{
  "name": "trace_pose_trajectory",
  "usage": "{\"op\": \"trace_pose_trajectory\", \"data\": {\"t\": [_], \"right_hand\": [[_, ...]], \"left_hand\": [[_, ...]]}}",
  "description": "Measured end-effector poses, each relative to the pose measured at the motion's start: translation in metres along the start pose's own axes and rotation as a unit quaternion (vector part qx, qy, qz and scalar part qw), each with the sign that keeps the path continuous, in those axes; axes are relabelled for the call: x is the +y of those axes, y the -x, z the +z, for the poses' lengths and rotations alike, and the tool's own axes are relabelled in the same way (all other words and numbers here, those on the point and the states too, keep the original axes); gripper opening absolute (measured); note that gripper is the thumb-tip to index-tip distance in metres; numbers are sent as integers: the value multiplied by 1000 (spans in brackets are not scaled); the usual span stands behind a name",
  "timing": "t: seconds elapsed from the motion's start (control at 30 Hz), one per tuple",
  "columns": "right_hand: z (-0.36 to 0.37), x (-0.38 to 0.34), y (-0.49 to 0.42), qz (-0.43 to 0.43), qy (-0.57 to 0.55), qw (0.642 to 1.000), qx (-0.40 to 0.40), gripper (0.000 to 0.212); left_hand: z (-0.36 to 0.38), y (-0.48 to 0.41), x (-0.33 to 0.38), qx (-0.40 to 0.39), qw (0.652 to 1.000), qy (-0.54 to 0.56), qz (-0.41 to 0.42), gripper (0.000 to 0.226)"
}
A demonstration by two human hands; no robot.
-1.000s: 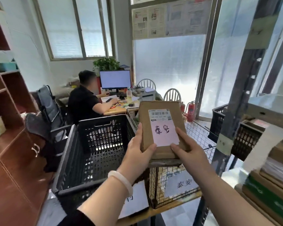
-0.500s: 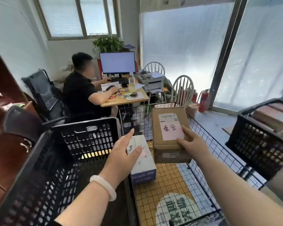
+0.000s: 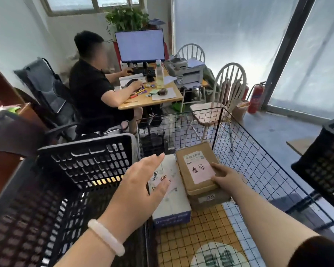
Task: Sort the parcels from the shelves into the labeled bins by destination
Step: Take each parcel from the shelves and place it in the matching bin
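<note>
A brown cardboard parcel (image 3: 191, 170) with a pink handwritten label lies inside the wire mesh bin (image 3: 258, 170), on top of another brown box (image 3: 210, 199). My right hand (image 3: 225, 178) holds its near right edge, thumb on the label. A white and blue parcel (image 3: 172, 205) lies beside it on the bin floor. My left hand (image 3: 143, 184) hovers open above the white parcel, fingers spread, holding nothing. A black plastic crate (image 3: 81, 162) stands to the left of the wire bin.
Another black crate (image 3: 324, 166) stands at the right edge. Behind the bins a person sits at a desk (image 3: 152, 99) with a monitor, bottle and printer. White chairs (image 3: 226, 87) and red fire extinguishers (image 3: 255, 97) stand near the glass wall. A wooden shelf is at far left.
My right hand has lowered the brown parcel down into the wire bin onto another box. My left hand let go of it earlier and now hovers open. The view has tilted downward.
</note>
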State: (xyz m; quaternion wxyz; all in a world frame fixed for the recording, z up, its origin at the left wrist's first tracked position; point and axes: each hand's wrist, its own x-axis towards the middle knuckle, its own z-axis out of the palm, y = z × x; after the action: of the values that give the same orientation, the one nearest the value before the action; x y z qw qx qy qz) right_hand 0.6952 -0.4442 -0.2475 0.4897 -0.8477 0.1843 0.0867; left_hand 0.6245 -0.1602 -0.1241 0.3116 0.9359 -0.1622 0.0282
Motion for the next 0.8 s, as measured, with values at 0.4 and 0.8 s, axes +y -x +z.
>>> {"op": "trace_pose_trajectory", "data": {"t": [0.4, 0.8], "right_hand": [[30, 27, -35, 13, 243, 969, -39, 78], [18, -38, 41, -88, 415, 906, 0, 88]], "left_hand": [[12, -24, -12, 1, 999, -49, 13, 66], [9, -8, 3, -34, 993, -104, 52, 66]]}}
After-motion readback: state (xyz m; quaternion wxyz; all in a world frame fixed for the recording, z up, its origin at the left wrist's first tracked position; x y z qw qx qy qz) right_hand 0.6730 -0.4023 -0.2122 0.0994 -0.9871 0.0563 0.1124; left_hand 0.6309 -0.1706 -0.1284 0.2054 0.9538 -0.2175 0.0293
